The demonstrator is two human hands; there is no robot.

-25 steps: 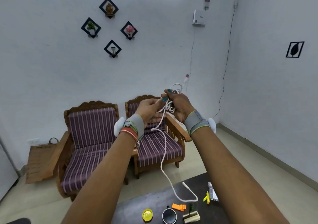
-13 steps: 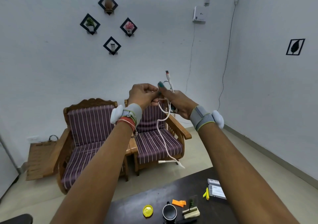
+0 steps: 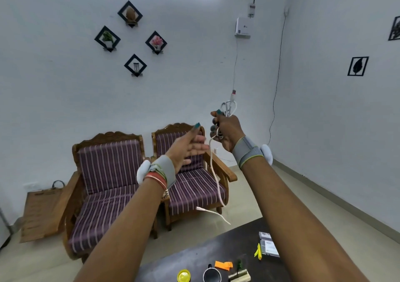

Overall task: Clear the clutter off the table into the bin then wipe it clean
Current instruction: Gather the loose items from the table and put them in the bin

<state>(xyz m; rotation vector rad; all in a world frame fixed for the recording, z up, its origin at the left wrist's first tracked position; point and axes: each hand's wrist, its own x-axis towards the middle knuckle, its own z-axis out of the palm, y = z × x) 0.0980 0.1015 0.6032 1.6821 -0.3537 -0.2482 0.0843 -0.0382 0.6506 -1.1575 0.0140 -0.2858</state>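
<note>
My right hand (image 3: 226, 130) is raised at chest height and grips a coiled white cable (image 3: 217, 180); loops and a plug stick up above the fist, and a loose tail hangs down toward the table. My left hand (image 3: 187, 149) is beside it, fingers straight and spread, holding nothing and apart from the cable. Below lies the dark table (image 3: 190, 260) with a yellow lid (image 3: 183, 275), a dark mug (image 3: 212, 276), an orange piece (image 3: 223, 265), a small block with green sprigs (image 3: 239, 273), a yellow clip (image 3: 258, 251) and card packs (image 3: 268, 246).
Two wooden armchairs (image 3: 108, 173) with purple striped cushions stand behind the table against the white wall. A wooden board (image 3: 41, 212) leans at the far left. No bin is in view. Open floor (image 3: 249, 199) lies between chairs and table.
My left hand let go of the cable and opened. My right hand keeps the coil and has shifted right; the hanging tail is shorter than a second ago.
</note>
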